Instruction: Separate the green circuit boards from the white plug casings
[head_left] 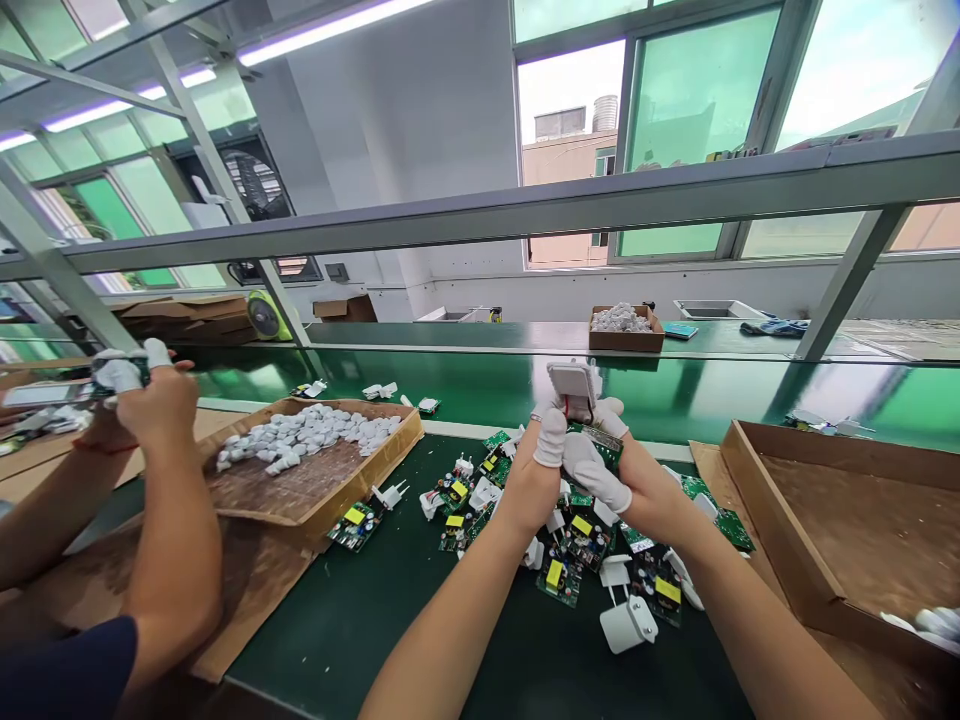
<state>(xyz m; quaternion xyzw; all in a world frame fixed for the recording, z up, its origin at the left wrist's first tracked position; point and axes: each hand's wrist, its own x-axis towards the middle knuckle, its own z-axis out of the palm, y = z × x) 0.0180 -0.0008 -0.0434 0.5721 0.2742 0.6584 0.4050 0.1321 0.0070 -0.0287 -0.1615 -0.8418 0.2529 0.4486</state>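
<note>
My left hand [546, 435], with white finger covers, is closed around a white plastic charger housing [572, 388], its flat face tilted up. My right hand [607, 475], also in finger covers, grips a green circuit board [604, 446] just below the housing. Thin reddish wires show between the two; where they end is hidden by my fingers. Under my hands lies a pile of circuit boards with yellow transformers [581, 525] and white plug parts. Nearest to me is a white plug adapter [628, 625], lying on the dark green mat.
A shallow cardboard tray [300, 510] of small white pieces stands left, with one board [356, 525] beside it. A co-worker's hands [142, 390] hold something farther left. A cardboard box [795, 530] is on the right. Behind runs a green conveyor [495, 385] under a metal rail [465, 228].
</note>
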